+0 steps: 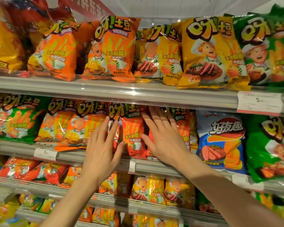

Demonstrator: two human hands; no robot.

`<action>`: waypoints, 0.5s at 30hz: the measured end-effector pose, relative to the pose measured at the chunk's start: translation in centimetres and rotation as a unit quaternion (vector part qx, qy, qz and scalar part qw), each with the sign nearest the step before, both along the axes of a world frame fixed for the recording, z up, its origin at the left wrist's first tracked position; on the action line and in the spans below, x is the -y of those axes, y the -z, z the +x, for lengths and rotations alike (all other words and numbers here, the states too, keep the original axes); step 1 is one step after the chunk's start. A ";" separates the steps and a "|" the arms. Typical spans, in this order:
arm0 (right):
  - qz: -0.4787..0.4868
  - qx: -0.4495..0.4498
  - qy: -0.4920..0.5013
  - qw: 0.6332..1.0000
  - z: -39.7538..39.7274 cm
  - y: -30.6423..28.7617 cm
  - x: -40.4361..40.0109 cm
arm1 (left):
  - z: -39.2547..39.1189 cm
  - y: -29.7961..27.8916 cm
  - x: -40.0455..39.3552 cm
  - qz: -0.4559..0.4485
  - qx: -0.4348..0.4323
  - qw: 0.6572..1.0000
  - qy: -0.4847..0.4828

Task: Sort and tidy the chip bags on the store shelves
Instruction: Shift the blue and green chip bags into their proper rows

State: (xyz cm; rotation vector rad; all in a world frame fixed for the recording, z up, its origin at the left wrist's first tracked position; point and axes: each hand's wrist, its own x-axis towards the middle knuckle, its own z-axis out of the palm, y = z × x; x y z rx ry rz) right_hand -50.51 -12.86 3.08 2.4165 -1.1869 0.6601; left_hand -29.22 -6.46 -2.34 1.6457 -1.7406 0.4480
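Both hands reach in with fingers straight and spread, gripping nothing: left hand (103, 149) and right hand (162, 136) flank the red-orange chip bag (133, 135) on the middle shelf (154, 167) (straightening step, I judge); next, press inward to square it

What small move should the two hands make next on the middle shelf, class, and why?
Probably close both hands onto the red chip bag and square it upright. The left hand and right hand flank it with straight fingers, gripping nothing yet, and the neighbouring orange bag leans against it.
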 end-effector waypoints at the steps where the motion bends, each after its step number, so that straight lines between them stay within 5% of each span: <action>1: -0.002 0.012 0.006 1.000 -0.7 -0.1 -0.4 | -0.6 -0.1 -0.1 -0.015 -0.013 1.000 0.010; 15: 0.068 0.222 0.192 0.954 -16.4 -0.4 -3.4 | -17.8 -1.7 2.2 -0.027 -0.107 0.973 0.204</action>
